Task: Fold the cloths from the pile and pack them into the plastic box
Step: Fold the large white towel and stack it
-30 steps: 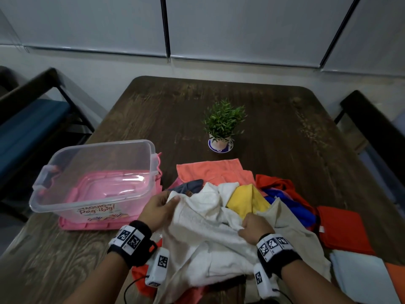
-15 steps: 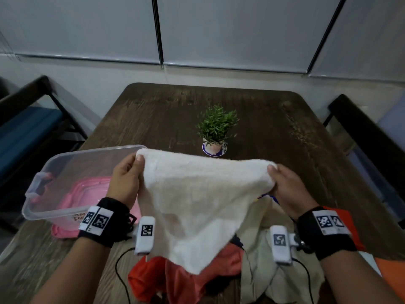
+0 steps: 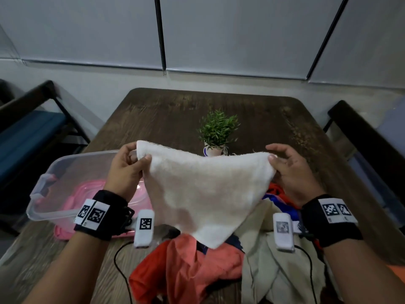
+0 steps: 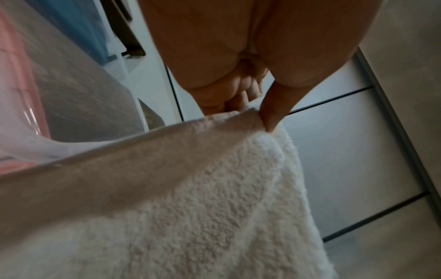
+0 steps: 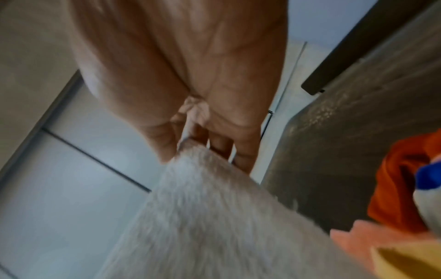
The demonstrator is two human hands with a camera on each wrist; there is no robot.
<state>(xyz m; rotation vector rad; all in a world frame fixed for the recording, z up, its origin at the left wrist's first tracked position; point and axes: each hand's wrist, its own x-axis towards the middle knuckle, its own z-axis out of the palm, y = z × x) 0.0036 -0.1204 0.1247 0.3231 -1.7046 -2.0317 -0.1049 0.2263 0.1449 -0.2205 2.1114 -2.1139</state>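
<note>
A white terry cloth [image 3: 203, 189] hangs spread in the air above the pile, one corner pointing down. My left hand [image 3: 128, 165] pinches its upper left corner between thumb and fingers [image 4: 269, 115]. At the upper right corner my right hand [image 3: 289, 170] pinches the cloth [image 5: 203, 207] with its thumb. Under the cloth lies the pile [image 3: 197, 266] of orange, beige, blue and red cloths. The clear plastic box [image 3: 65, 170] stands at the left with nothing but a pink lid under it; its near right part is hidden by my left hand.
A small potted plant [image 3: 217, 132] stands mid-table behind the cloth. The dark wooden table [image 3: 171, 115] reaches to the wall. A blue-cushioned bench [image 3: 26, 137] is at the left and a dark chair [image 3: 363, 137] at the right.
Both hands lifted the white cloth out of the pile and spread it between them. Since half a second ago the hands have moved slightly further apart and the top edge sags a little.
</note>
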